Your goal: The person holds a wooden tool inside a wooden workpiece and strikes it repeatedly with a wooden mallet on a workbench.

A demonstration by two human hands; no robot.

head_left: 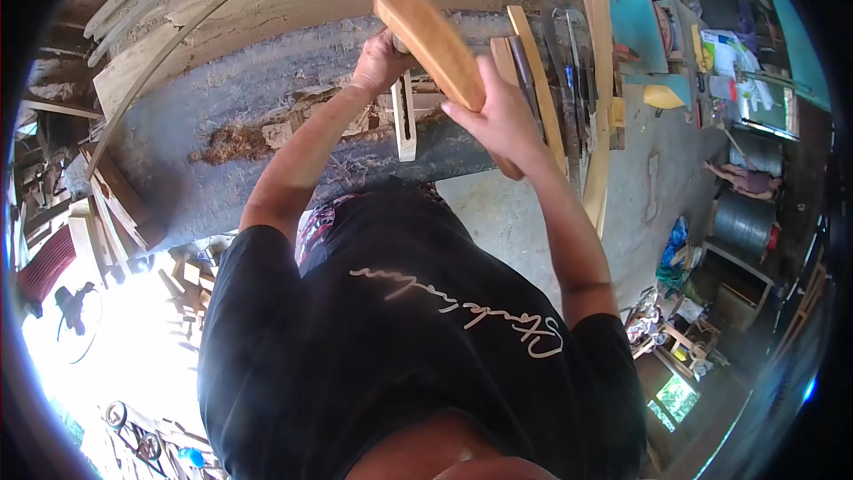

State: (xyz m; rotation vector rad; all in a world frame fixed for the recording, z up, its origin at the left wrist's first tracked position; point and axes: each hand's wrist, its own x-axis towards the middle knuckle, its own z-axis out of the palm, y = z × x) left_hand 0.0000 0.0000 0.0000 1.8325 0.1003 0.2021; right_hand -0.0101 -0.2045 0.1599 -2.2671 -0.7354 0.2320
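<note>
My right hand (502, 120) is closed around a thick wooden mallet (435, 44), slightly blurred and raised at a slant over the workbench. Beside the mallet's head, my left hand (382, 62) is wrapped round a tool handle (401, 44) whose round end shows; the rest of that tool is hidden by the hand. Just below the left hand lies a narrow pale wood piece (406, 147) with a long dark slot cut along it. It rests across a dark, rough log bench (329, 44) with a broken, splintered hollow.
Long boards (222, 27) lie along the bench's far side. To the right are wooden strips (536, 80) and several tools. A turquoise cabinet frame (640, 31) stands beyond, and a person (751, 180) is farther right. Wood offcuts (191, 274) are at the lower left.
</note>
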